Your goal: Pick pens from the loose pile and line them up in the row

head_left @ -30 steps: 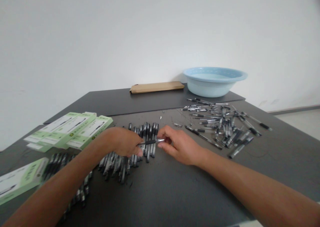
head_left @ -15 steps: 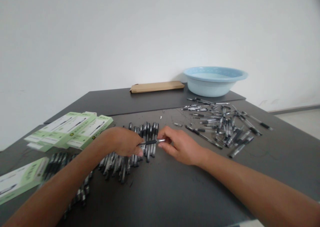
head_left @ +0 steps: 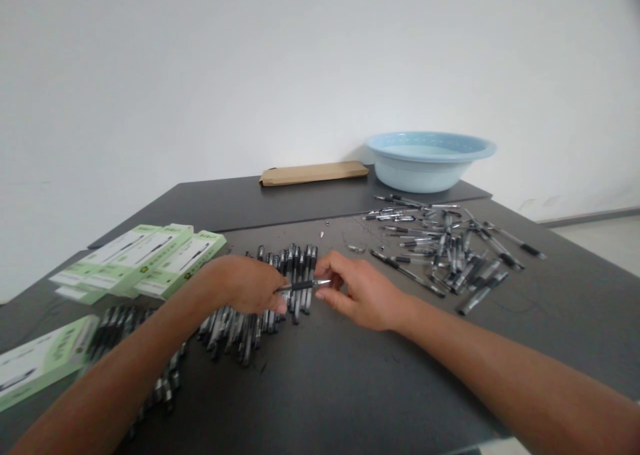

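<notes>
Between my two hands lies a gel pen (head_left: 303, 285) with a black grip, held level above a row of pens. The fingers of my left hand (head_left: 254, 285) are closed round its left end. At its metal tip on the right, my right hand (head_left: 357, 291) pinches it with thumb and forefinger. Under and beside my left hand sit many capped pens (head_left: 240, 335), laid side by side. Another bunch of pens (head_left: 163, 388) is partly hidden by my left forearm. Loose uncapped pens (head_left: 457, 248) lie heaped to the right of my right hand.
Green and white pen boxes (head_left: 175, 265) lie at the left, with one more box (head_left: 43, 361) nearer me. A light blue basin (head_left: 425, 175) and a flat brown cardboard piece (head_left: 315, 173) rest at the back of the dark table (head_left: 340, 388). Small pen parts (head_left: 357, 249) lie mid-table.
</notes>
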Motion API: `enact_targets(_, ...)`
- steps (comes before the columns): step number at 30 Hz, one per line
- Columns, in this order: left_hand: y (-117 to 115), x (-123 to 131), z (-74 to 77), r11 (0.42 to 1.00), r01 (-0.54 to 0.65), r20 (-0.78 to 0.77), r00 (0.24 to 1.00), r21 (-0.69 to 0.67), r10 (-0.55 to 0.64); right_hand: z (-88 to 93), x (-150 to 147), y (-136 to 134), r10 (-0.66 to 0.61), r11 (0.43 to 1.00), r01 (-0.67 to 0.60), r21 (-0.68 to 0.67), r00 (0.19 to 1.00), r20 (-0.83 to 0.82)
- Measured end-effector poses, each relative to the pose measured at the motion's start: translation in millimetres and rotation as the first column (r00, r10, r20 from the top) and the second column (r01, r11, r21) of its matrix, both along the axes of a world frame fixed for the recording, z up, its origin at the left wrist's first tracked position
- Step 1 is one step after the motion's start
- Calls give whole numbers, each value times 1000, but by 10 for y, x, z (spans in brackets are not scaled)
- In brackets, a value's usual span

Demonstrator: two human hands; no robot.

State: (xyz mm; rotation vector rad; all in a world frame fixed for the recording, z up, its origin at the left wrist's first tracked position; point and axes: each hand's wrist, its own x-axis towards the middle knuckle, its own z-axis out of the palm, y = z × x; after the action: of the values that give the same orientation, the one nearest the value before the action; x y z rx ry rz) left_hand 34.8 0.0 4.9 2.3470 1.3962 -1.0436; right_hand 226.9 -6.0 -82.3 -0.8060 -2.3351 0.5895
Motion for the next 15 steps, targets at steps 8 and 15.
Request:
enact_targets(8, -8, 6, 18, 1000, 4, 12, 1000, -12, -4, 4, -3, -3, -14, 999, 13, 33, 1000, 20)
enact_targets(15, -4, -11, 5, 1000, 8, 33, 999, -16, -7, 7, 17, 9, -9, 999, 6, 44, 998, 55)
